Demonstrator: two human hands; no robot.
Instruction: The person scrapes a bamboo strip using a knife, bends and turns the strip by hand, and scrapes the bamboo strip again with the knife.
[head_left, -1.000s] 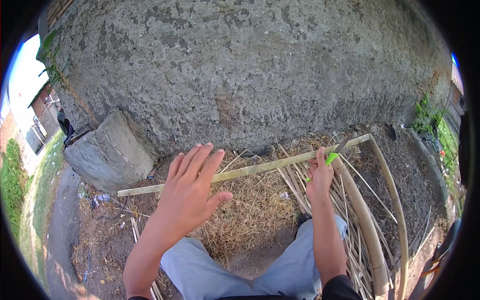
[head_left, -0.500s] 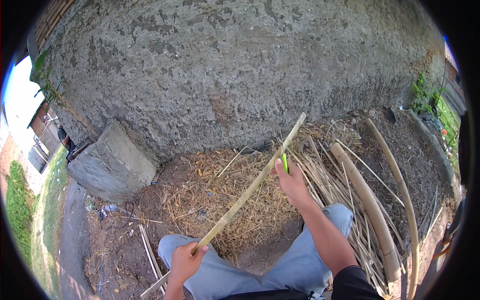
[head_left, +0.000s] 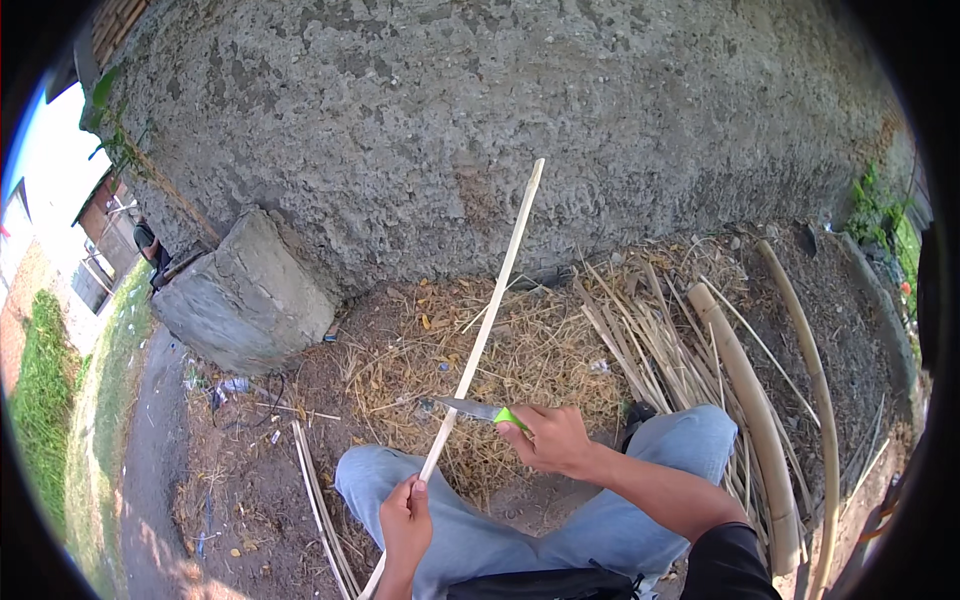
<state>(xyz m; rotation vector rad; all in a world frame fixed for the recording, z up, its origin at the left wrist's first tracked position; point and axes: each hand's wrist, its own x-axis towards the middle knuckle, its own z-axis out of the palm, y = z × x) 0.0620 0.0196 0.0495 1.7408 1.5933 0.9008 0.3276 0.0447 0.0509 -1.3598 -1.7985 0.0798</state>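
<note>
Gripping the lower part of a long, narrow, pale cream bamboo strip (head_left: 497, 290) in the left hand (head_left: 406, 515), with fingers curled round and thumb pressed along it. Clasping a grey-bladed knife with a bright green handle (head_left: 480, 411) in the right hand (head_left: 548, 440), fingers folded firmly over the handle. Tilting the strip up from beside the light blue left trouser leg (head_left: 375, 470), over dry yellow straw-like litter (head_left: 545, 360), top end against the backdrop of the rough grey wall (head_left: 500, 100). Laying the blade across the strip, just above the left hand; depth of bite impossible to tell.

For a clean stroke, set the edge at a shallow angle, to skim rather than dig. Steady the strip firmly against twisting. Press lightly and evenly, easing off at any node or contrary grain. Push away from the left fingers, never toward them. Mind both knees, too, with so little room around the blade.
</note>
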